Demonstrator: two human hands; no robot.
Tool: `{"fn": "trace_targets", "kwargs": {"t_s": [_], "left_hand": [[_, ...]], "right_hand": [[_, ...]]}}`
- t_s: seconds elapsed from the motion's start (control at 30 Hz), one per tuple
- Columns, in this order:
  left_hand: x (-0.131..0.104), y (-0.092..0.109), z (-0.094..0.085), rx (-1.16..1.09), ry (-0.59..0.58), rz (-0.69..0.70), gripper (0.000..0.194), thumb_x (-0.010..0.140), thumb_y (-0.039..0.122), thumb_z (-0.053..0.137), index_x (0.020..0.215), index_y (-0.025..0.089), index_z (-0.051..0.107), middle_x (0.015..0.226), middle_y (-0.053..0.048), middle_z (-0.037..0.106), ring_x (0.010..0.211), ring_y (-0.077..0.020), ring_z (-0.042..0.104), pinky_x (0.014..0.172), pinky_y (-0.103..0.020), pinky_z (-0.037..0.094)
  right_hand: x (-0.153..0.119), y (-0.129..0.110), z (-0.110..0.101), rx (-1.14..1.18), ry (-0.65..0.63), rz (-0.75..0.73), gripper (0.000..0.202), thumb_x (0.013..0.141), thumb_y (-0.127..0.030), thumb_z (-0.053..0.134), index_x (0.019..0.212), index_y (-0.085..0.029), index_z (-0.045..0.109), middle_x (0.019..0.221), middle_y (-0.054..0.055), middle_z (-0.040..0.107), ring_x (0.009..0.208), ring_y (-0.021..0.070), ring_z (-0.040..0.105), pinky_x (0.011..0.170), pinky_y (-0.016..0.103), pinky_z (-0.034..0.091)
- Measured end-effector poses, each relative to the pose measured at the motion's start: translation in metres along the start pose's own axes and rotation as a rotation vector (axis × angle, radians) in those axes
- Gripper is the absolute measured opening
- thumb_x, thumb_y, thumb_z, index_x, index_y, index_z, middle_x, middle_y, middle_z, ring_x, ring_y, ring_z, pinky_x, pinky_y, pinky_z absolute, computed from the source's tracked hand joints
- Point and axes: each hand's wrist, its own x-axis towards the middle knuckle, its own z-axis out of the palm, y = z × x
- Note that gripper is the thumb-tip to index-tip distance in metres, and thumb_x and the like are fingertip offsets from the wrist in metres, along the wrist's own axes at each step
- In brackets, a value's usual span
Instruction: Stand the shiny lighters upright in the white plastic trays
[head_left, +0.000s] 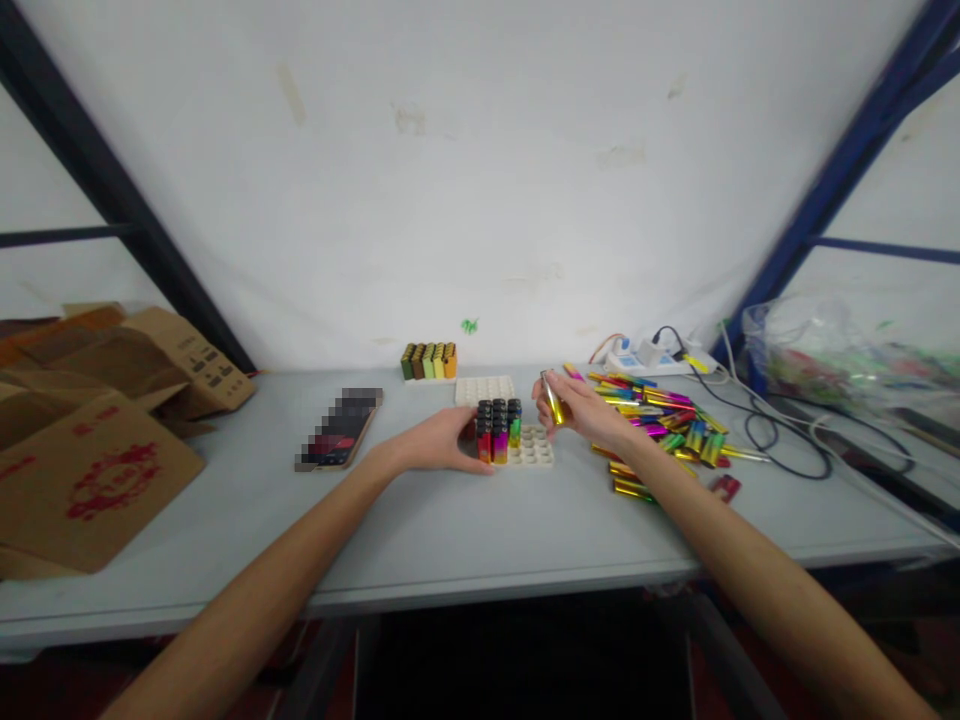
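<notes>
Several black-topped lighters in red, purple and green stand upright in the left part of a white tray with round holes. My left hand curves around the left side of this tray and its lighters, thumb at the front edge. Just above the tray's right side, my right hand grips a shiny gold lighter, held tilted. A heap of loose, shiny multicoloured lighters lies on the table to the right, partly behind my right forearm.
Behind stand an unfilled white tray and a block of green, brown and yellow lighters. A phone lies left, near cardboard boxes. A power strip, cables and a plastic bag are at the right.
</notes>
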Motion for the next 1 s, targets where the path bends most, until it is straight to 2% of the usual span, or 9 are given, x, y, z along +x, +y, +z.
{"fn": "trace_targets", "kwargs": {"t_s": [0.1,0.2,0.3,0.4,0.53,0.67,0.77,0.9,1.0], "left_hand": [[0.000,-0.001,0.000,-0.013,0.005,0.004,0.077,0.062,0.070,0.082,0.115,0.017,0.063,0.114,-0.012,0.071,0.100,-0.0323,0.067,0.084,-0.038,0.052],[0.000,-0.001,0.000,-0.015,0.002,0.009,0.077,0.062,0.070,0.082,0.114,0.016,0.063,0.114,-0.012,0.071,0.101,-0.0325,0.067,0.085,-0.038,0.052],[0.000,-0.001,0.000,0.000,0.004,0.003,0.076,0.062,0.071,0.082,0.112,0.017,0.062,0.113,-0.012,0.071,0.100,-0.0327,0.067,0.084,-0.038,0.052],[0.000,0.001,0.000,0.003,0.000,0.004,0.075,0.063,0.071,0.081,0.111,0.017,0.063,0.112,-0.011,0.072,0.099,-0.0325,0.068,0.084,-0.038,0.052],[0.000,0.000,0.000,-0.023,0.005,0.012,0.075,0.063,0.068,0.082,0.114,0.017,0.063,0.115,-0.011,0.071,0.102,-0.0324,0.067,0.086,-0.038,0.052],[0.000,-0.002,0.001,-0.009,0.004,0.005,0.078,0.062,0.070,0.082,0.116,0.016,0.062,0.116,-0.013,0.071,0.103,-0.0333,0.066,0.087,-0.039,0.052],[0.000,-0.003,0.001,-0.004,0.005,0.009,0.079,0.062,0.070,0.082,0.116,0.016,0.063,0.117,-0.014,0.071,0.104,-0.0339,0.066,0.089,-0.040,0.051],[0.000,0.000,0.000,-0.047,-0.002,0.020,0.077,0.064,0.066,0.083,0.119,0.017,0.063,0.120,-0.012,0.071,0.105,-0.0331,0.067,0.090,-0.039,0.052],[0.000,0.003,-0.001,-0.049,0.000,0.016,0.077,0.064,0.065,0.083,0.121,0.018,0.063,0.120,-0.012,0.071,0.106,-0.0334,0.067,0.090,-0.039,0.052]], "right_hand": [[0.002,0.003,0.001,0.063,-0.007,0.021,0.046,0.092,-0.070,0.054,0.098,-0.024,0.056,0.062,-0.007,0.043,0.047,0.0105,0.034,0.044,0.022,0.032],[0.005,0.006,0.001,0.119,0.039,0.063,0.052,0.093,-0.073,0.049,0.079,-0.023,0.049,0.057,-0.009,0.024,0.047,0.0087,0.014,0.043,0.021,0.013],[0.007,0.006,0.002,0.117,0.078,0.063,0.057,0.095,-0.070,0.039,0.062,-0.023,0.035,0.056,-0.008,0.017,0.048,0.0088,0.007,0.043,0.023,0.007],[0.007,0.007,0.004,0.047,0.148,0.113,0.051,0.096,-0.057,0.036,0.058,-0.024,0.028,0.052,-0.008,0.016,0.046,0.0089,0.007,0.042,0.024,0.008],[0.008,0.011,0.004,-0.046,0.181,0.169,0.043,0.093,-0.046,0.038,0.057,-0.024,0.029,0.050,-0.007,0.021,0.043,0.0090,0.012,0.040,0.024,0.011],[0.009,0.014,0.002,-0.003,0.183,0.178,0.049,0.095,-0.057,0.040,0.060,-0.023,0.035,0.052,-0.008,0.019,0.044,0.0084,0.012,0.042,0.024,0.010],[0.011,0.014,0.002,0.059,0.143,0.122,0.057,0.093,-0.073,0.040,0.075,-0.020,0.053,0.057,-0.009,0.023,0.045,0.0083,0.014,0.044,0.023,0.012],[0.007,0.007,0.003,-0.017,0.116,-0.004,0.057,0.092,-0.074,0.047,0.104,-0.021,0.062,0.066,-0.006,0.040,0.052,0.0110,0.036,0.050,0.024,0.032],[-0.001,-0.002,0.003,-0.307,0.060,-0.114,0.045,0.092,-0.064,0.060,0.096,-0.020,0.065,0.075,-0.001,0.054,0.069,0.0148,0.051,0.066,0.028,0.044]]}}
